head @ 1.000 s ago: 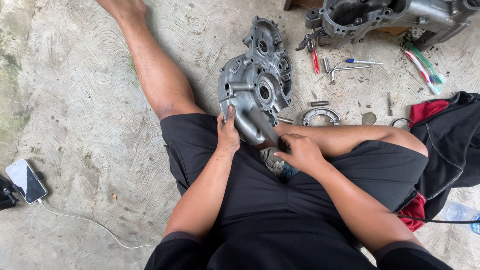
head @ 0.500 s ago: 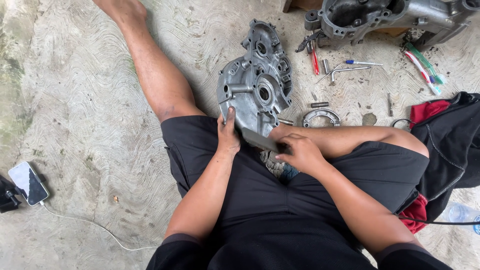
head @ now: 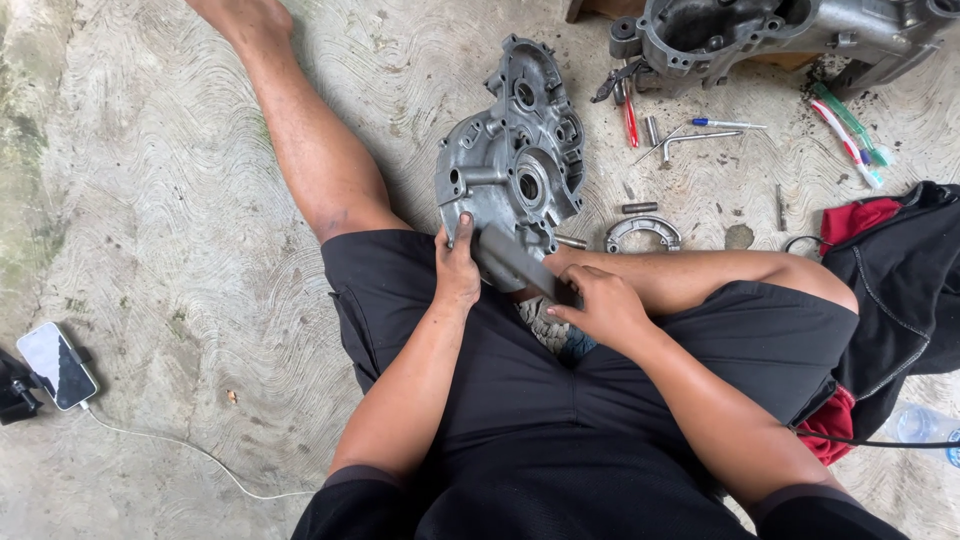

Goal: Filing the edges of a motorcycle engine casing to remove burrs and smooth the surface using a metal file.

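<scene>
Item: grey cast-metal engine cover, propped on the concrete floor just ahead of your lap, its near edge resting against your shorts. Your left hand is clamped on that near edge, thumb up against the casting. Your right hand is closed around the end of a flat dark tool, which lies slanted across the cover's near edge, its far end just beside your left hand. Beyond the cover, on the floor: a curved metal brake shoe and a short metal pin just to its right; farther off, a red-handled tool, a blue-handled screwdriver and an L-shaped metal key; two toothbrushes well to the right. A large engine casing sits at the top edge. To your right, a black and red cloth heap touches your knee. To your left, well apart, a phone lies on the floor with a white cable running from it.
</scene>
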